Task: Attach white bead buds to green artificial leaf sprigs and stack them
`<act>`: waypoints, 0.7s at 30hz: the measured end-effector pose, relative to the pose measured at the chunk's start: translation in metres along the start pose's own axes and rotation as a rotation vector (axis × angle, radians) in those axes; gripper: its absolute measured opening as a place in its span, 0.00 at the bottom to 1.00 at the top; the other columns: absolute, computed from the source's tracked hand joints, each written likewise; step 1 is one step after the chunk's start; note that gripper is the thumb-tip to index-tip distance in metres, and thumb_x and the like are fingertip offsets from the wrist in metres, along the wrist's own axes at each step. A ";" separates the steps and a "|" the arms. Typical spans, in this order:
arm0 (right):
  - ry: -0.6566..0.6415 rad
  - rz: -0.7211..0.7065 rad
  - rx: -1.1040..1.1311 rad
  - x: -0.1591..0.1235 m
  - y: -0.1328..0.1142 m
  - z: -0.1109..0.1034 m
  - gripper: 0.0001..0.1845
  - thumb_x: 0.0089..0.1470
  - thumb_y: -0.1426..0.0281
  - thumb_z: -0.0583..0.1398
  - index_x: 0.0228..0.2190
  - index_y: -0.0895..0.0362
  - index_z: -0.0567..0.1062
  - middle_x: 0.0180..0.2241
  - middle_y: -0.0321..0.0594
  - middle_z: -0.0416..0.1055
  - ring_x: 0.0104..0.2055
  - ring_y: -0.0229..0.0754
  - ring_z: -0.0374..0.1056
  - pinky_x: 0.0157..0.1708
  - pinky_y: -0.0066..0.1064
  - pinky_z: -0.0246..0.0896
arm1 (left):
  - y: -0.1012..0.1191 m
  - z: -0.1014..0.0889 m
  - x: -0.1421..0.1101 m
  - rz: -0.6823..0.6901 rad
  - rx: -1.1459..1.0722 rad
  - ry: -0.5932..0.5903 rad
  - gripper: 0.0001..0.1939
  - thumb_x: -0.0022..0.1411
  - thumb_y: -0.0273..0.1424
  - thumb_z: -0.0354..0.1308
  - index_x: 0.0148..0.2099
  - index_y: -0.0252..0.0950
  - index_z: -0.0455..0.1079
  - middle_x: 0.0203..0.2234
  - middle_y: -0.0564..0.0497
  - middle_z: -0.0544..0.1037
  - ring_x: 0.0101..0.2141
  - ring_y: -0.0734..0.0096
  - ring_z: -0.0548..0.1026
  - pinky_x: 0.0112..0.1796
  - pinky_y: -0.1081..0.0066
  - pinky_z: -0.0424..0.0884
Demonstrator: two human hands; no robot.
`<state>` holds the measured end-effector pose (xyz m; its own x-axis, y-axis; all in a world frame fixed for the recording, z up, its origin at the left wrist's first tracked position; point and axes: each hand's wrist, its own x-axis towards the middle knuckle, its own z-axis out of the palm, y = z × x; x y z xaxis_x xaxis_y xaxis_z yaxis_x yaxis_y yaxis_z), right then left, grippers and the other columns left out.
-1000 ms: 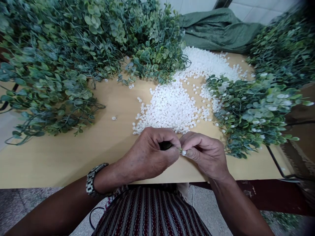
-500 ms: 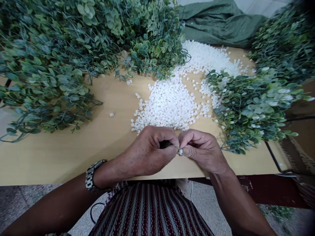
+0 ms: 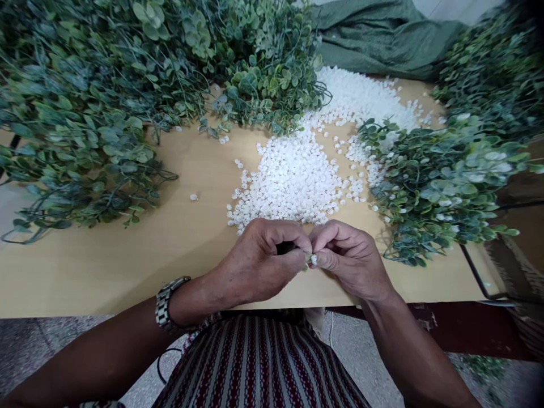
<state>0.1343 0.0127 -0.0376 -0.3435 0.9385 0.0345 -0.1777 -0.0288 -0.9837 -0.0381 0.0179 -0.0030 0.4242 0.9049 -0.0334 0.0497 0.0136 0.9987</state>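
Observation:
My left hand (image 3: 267, 260) is closed in a pinch on a thin green stem, of which only a bit shows at the fingertips. Against it, my right hand (image 3: 352, 258) pinches a small white flower bud (image 3: 314, 259) between thumb and forefinger. The fingertips of both hands meet just above the near part of the table, and they hide most of the stem. Right beyond the hands lies a heap of loose white buds (image 3: 293, 178). To the right of my right hand rests a bunch of artificial greenery (image 3: 442, 187) with white buds among its leaves.
A large pile of green artificial sprigs (image 3: 97, 113) covers the left and back of the table (image 3: 170, 266). A green cloth sack (image 3: 382, 39) lies behind a second white heap (image 3: 361, 96). More greenery (image 3: 497, 85) stands at the back right, and a black metal bar (image 3: 476, 272) is at the right edge.
Both hands stay together with the bud between them, with only slight finger movement. A little green now shows below the left fingertips. The whole view has shifted slightly.

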 end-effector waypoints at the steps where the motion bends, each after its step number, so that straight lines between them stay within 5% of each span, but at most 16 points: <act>1: 0.001 0.000 0.001 0.000 0.000 0.000 0.08 0.47 0.67 0.68 0.25 0.56 0.75 0.23 0.33 0.70 0.24 0.31 0.64 0.24 0.24 0.60 | -0.001 0.000 0.000 0.007 -0.003 0.005 0.08 0.51 0.24 0.52 0.23 0.32 0.68 0.18 0.53 0.70 0.22 0.76 0.64 0.25 0.73 0.61; 15: -0.021 -0.008 -0.113 0.004 -0.003 -0.002 0.12 0.47 0.65 0.67 0.23 0.57 0.72 0.22 0.33 0.67 0.24 0.32 0.62 0.24 0.25 0.58 | -0.002 0.007 0.001 -0.055 0.007 0.067 0.08 0.49 0.23 0.53 0.20 0.32 0.69 0.15 0.55 0.68 0.20 0.78 0.63 0.24 0.75 0.60; 21: 0.103 -0.091 -0.146 0.003 -0.008 0.006 0.10 0.52 0.63 0.64 0.29 0.57 0.71 0.24 0.32 0.67 0.25 0.31 0.63 0.26 0.24 0.60 | 0.006 0.001 0.004 -0.118 -0.006 0.124 0.04 0.51 0.25 0.57 0.25 0.34 0.71 0.15 0.57 0.68 0.18 0.80 0.62 0.20 0.78 0.60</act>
<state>0.1290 0.0136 -0.0281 -0.2351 0.9653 0.1136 -0.0652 0.1009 -0.9928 -0.0355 0.0213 0.0023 0.3004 0.9426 -0.1461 0.0875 0.1253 0.9882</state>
